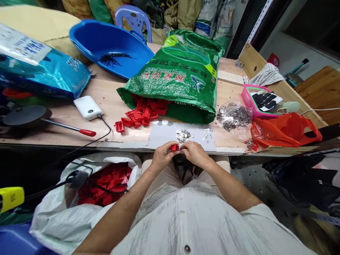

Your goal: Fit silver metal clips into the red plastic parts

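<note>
Wooden workbench (106, 94) is spread out ahead of the hands, with a blue plastic basin (119, 44) placed beyond them to the left and a green woven sack (186, 79) laid on its side straight ahead. White plastic bag (50, 219) is seen below and to the left of the left hand (160, 158), and red plastic parts (105, 184) are held inside it. Heap of loose red plastic parts (140, 115) is spilled from the sack's mouth, ahead of the hands and slightly left. White card sheet (172, 136) is laid directly ahead of them at the workbench's near edge, and silver metal flakes (183, 135) are scattered on it. The left hand and the right hand (196, 154) are brought close together, and a small red plastic piece (174, 147) is pinched between their fingers. Its long axis appears to run crosswise from hand to hand, but it is partly hidden by the fingers, so which hand is nearer cannot be told.
</note>
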The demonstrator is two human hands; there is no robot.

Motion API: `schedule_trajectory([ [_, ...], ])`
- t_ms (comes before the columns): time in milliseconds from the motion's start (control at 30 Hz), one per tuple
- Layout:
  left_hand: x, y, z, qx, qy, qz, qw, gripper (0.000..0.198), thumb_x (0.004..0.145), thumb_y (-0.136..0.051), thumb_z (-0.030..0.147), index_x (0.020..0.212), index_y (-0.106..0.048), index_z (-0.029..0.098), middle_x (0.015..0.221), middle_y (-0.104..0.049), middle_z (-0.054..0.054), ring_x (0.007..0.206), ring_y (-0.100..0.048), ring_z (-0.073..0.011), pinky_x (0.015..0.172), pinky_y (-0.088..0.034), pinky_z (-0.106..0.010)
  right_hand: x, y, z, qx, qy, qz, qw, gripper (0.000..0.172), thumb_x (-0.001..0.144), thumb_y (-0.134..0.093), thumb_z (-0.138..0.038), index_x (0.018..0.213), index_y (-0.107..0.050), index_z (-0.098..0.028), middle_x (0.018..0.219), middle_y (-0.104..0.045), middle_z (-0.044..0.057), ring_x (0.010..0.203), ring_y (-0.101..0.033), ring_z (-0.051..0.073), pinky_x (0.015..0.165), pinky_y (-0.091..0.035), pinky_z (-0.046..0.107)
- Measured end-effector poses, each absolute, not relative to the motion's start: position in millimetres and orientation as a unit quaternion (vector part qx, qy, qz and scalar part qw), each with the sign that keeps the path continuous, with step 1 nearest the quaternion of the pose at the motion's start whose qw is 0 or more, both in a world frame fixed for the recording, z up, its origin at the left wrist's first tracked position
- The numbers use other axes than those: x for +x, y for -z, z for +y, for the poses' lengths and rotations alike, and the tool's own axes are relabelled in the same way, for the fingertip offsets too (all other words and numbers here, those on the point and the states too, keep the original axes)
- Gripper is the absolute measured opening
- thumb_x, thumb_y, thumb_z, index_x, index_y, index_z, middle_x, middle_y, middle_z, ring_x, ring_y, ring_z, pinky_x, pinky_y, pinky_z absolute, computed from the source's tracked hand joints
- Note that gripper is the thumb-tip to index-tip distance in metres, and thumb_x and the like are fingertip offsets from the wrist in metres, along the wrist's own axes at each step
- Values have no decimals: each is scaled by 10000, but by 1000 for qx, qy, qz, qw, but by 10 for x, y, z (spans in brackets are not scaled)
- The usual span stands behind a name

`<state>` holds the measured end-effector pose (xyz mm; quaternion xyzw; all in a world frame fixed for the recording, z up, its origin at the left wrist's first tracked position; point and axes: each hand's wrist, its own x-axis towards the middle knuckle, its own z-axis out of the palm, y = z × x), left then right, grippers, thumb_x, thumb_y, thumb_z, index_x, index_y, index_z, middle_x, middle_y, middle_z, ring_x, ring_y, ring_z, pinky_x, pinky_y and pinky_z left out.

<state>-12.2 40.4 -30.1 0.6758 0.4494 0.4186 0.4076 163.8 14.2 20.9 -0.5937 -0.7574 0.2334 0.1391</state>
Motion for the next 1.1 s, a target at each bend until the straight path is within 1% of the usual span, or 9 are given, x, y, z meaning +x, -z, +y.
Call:
schedule_trajectory([
  [300, -131, 314, 371, 638, -444, 436, 454, 287, 670, -782, 242, 949, -716, 228, 959, -737, -36, 867, -671, -200, 882, -486, -328, 1777, -185, -33, -590, -239, -742, 209, 201, 937, -496, -182, 1090, -621, -220, 1027, -627, 59, 945, -587, 185, 828, -433, 295],
  [433, -113, 223, 309, 577, -491, 428, 492, 317, 658, -807, 251, 942, -673, 205, 984, -714, -44, 928, -668, -199, 910, -483, -331, 1822, -177, -85, -542, -272, -748, 270, 219, 956, -431, -181, 1132, -560, -197, 1095, -601, 71, 1010, -573, 178, 883, -431, 303],
  [500, -98, 150, 251, 492, -534, 409, 553, 335, 675, -805, 267, 957, -634, 208, 960, -703, -22, 949, -675, -196, 922, -489, -342, 1830, -204, -120, -518, -306, -744, 291, 252, 971, -406, -202, 1195, -522, -201, 1036, -624, 50, 961, -591, 163, 867, -437, 292],
  [567, -85, 83, 182, 388, -554, 376, 634, 298, 703, -793, 291, 920, -607, 208, 913, -705, -1, 936, -692, -193, 941, -493, -366, 1823, -251, -156, -502, -341, -743, 281, 331, 993, -382, -238, 1314, -459, -225, 890, -647, 3, 834, -611, 146, 814, -443, 272],
  [633, -77, 39, 109, 297, -539, 340, 711, 250, 719, -789, 306, 811, -585, 195, 854, -717, 0, 920, -705, -195, 980, -483, -393, 1800, -304, -186, -494, -354, -752, 258, 408, 1007, -373, -273, 1414, -387, -249, 763, -640, -35, 724, -607, 137, 765, -439, 255],
  [733, -58, 16, 4, 195, -506, 306, 782, 214, 745, -775, 290, 732, -592, 179, 811, -731, -17, 886, -713, -191, 995, -492, -388, 1756, -376, -215, -495, -330, -769, 234, 438, 1010, -388, -322, 1443, -392, -255, 727, -655, -35, 693, -614, 144, 730, -431, 247],
  [867, -6, -30, -103, 99, -490, 301, 812, 83, 855, -661, 223, 827, -673, 146, 850, -736, -41, 801, -705, -150, 894, -558, -321, 1720, -443, -241, -499, -298, -784, 217, 403, 1005, -404, -346, 1393, -476, -270, 819, -709, -7, 716, -647, 157, 693, -434, 241],
  [1000, 47, -136, -161, 39, -490, 303, 816, 204, 934, -525, 158, 818, -682, 101, 799, -724, -67, 755, -699, -145, 853, -582, -313, 1710, -436, -259, -503, -269, -791, 223, 378, 995, -429, -355, 1353, -522, -280, 1010, -732, 17, 803, -678, 175, 715, -460, 250],
  [1100, 74, -193, -186, 26, -499, 299, 813, 245, 946, -492, 146, 788, -674, 97, 774, -718, -74, 736, -703, -152, 855, -585, -329, 1697, -363, -254, -496, -247, -787, 272, 339, 998, -417, -361, 1276, -586, -269, 1109, -715, 32, 887, -680, 186, 781, -477, 266],
])
